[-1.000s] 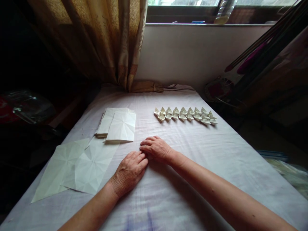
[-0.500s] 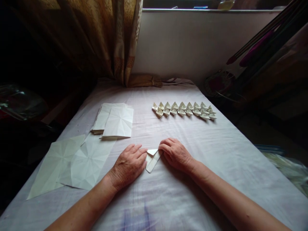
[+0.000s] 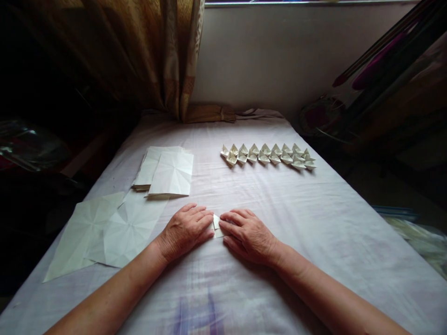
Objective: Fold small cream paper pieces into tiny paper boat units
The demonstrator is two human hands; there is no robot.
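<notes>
A small piece of folded white paper (image 3: 217,226) lies on the sheet between my two hands, mostly covered by them. My left hand (image 3: 186,225) holds its left side, with thumb and fingertips on the edge. From the right, my right hand (image 3: 247,235) presses over the other side, fingers bent and thumb below. Only a narrow strip with a folded flap shows in the gap. What the fingertips cover is hidden.
Creased square sheets (image 3: 131,230) lie at the left, below a stack of creased paper (image 3: 171,174). Several small folded paper pieces (image 3: 263,153) stand in two rows at the back right. A curtain (image 3: 179,60) hangs over the far edge of the sheet-covered surface (image 3: 314,223).
My right hand has moved left and a little down, over the folded paper, covering more of it. The paper's lower point no longer shows. The view has tilted slightly downward.
</notes>
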